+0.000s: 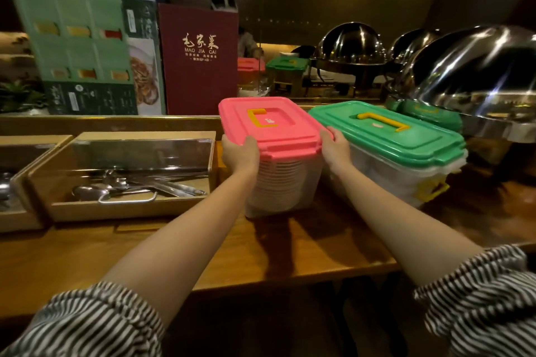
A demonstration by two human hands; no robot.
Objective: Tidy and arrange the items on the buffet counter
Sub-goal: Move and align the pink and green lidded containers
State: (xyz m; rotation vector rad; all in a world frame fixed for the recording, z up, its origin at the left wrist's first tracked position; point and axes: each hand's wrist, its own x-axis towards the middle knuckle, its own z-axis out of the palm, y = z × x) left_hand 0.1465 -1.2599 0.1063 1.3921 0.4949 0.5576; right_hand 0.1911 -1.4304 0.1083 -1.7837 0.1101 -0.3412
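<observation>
A clear plastic box with a pink lid (269, 122) and a yellow handle stands on the wooden counter (203, 255); stacked white bowls show through its wall. My left hand (240, 152) grips its left side under the lid's rim. My right hand (336, 149) grips its right side, squeezed against the neighbouring clear box with a green lid (388, 133). Whether the pink-lidded box rests on the counter or is lifted slightly, I cannot tell.
A wooden cutlery tray (130, 209) with spoons and tongs lies left of the box. Menu boards (200, 58) stand behind. Steel chafing-dish domes (478, 78) fill the right side. A mirror at the back reflects the boxes.
</observation>
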